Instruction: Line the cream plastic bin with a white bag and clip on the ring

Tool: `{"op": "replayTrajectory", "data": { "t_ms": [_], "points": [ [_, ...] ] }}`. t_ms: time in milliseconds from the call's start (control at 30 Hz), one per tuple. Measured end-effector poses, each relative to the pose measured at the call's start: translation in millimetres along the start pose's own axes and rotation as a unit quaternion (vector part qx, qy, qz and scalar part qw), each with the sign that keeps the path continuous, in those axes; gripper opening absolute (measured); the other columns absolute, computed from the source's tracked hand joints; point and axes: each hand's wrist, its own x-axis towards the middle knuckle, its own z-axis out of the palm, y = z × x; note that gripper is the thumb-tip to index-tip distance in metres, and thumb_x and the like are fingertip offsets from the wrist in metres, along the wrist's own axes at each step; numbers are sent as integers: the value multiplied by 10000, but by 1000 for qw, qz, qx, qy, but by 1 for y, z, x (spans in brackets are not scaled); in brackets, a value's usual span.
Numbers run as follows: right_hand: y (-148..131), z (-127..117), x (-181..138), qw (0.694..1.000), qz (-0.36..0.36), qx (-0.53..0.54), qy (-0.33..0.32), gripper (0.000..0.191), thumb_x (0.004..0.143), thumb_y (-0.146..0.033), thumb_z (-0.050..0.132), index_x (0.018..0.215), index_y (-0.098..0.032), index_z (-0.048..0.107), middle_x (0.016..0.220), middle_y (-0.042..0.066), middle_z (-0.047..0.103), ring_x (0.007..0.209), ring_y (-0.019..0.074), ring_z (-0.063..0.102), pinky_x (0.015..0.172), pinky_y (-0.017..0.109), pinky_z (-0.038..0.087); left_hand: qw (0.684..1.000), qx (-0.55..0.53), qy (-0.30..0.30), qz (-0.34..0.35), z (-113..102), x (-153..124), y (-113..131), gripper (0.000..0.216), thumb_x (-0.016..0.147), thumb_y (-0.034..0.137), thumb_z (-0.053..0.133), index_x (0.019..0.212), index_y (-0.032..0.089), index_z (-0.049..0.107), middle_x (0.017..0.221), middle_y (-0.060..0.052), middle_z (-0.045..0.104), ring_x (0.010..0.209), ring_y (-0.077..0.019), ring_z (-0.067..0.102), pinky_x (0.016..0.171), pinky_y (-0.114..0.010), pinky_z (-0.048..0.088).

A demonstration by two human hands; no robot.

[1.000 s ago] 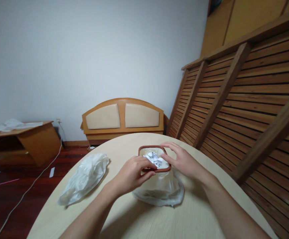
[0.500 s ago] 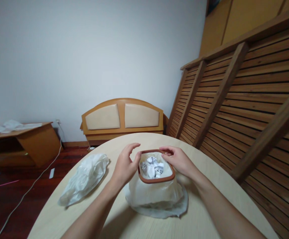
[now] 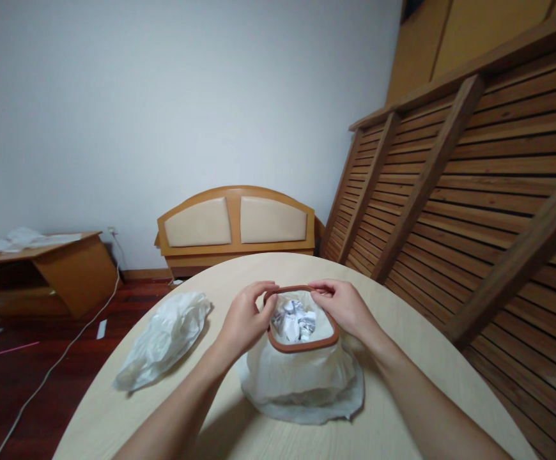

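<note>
In front of me stands a small trash bin with a brown rim, lined with a whitish plastic bag that folds over the rim and spreads round the base. Crumpled paper lies inside. My left hand pinches the rim at its far left corner, thumb on the inner side and fingers beyond. At the far right corner, my right hand grips the rim between thumb and fingers. A second bunched plastic bag lies on the table left of my left arm.
The round pale table carries the bin. Behind it is a wooden headboard. Wooden slatted panels lean at the right. A low cabinet with papers stands left, near a white cable on the floor.
My left hand has closed its raised fingers onto the rim's far left corner. My right hand keeps its hold on the right corner. The bin has hardly moved.
</note>
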Motion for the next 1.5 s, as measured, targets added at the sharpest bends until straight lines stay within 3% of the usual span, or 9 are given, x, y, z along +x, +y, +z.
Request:
{"op": "replayTrajectory", "data": {
  "t_ms": [67,133,267,367,467,567,733,1000,1500],
  "points": [
    [2,-1,1,1000,-3,-14,11,269,783,-182,637,1015,-111,753,968,126,790,851,246,747,752,337,582,996,11,-42,80,-7,-3,12,181,936,269,585,1022,201,729,1207,-102,715,1160,-244,641,1038,-431,482],
    [4,-3,3,999,-8,-29,20,264,791,-182,635,1019,-117,750,979,124,788,861,240,746,772,337,579,982,9,-131,139,-13,-7,24,160,931,277,617,1042,220,717,1155,-80,729,1132,-225,642,1038,-403,473],
    [4,-5,2,998,-24,-50,27,259,814,-223,634,1036,-140,740,978,105,782,808,216,731,750,329,569,958,67,-215,175,-20,-12,41,101,922,305,649,968,234,704,925,-16,747,967,-202,673,1145,-474,335],
    [-5,-10,-3,992,-95,-82,18,207,840,-254,622,983,-169,746,990,89,770,834,210,708,746,319,553,947,90,-237,196,-21,-12,45,106,909,314,657,890,217,694,817,-4,717,845,-185,665,1095,-455,373],
    [-19,-17,-9,978,-174,-109,-21,171,884,-290,617,890,-189,756,958,80,761,902,223,685,817,341,522,943,96,-240,209,-21,-12,44,143,928,322,635,876,206,702,827,-30,711,846,-193,647,921,-372,469],
    [-31,-25,-16,960,-234,-132,-82,177,918,-326,633,868,-212,759,942,61,757,965,229,660,900,365,482,946,105,-231,203,-21,-12,41,166,961,315,593,944,206,717,862,-46,709,852,-194,641,788,-314,481],
    [-41,-28,-24,927,-291,-140,-190,165,926,-285,648,810,-218,744,888,31,756,906,195,663,874,327,474,954,107,-204,192,-21,-11,35,147,968,295,596,985,202,708,959,-57,714,882,-193,633,758,-291,482],
    [-48,-27,-29,910,-294,-184,-225,116,896,-245,679,948,-235,782,897,21,761,828,174,676,772,281,472,957,121,-180,195,-17,-9,23,134,965,286,594,957,198,694,933,-59,704,873,-197,626,844,-340,493],
    [-51,-26,-36,886,-300,-265,-232,138,975,-233,577,968,-212,713,940,37,734,891,203,654,815,310,447,956,129,-191,181,-15,-9,24,95,929,269,628,902,183,660,912,-55,685,891,-211,601,876,-358,465]
  ]
}}
